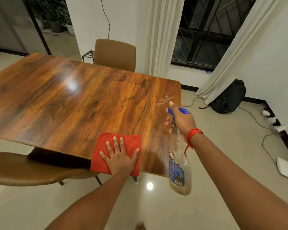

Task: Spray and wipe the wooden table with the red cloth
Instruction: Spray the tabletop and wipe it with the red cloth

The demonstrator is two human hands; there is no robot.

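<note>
The glossy wooden table fills the left and middle of the view. A folded red cloth lies at its near edge, partly hanging over. My left hand presses flat on the cloth with fingers spread. My right hand grips the neck of a clear spray bottle with a blue nozzle, held above the table's near right corner and pointing toward the table. A little yellowish liquid sits in the bottle's bottom. A faint wet streak shows near the right edge.
One brown chair stands at the far side, another is tucked in at the near left. On the floor to the right lie a black backpack, cables and a white device. White curtains hang behind.
</note>
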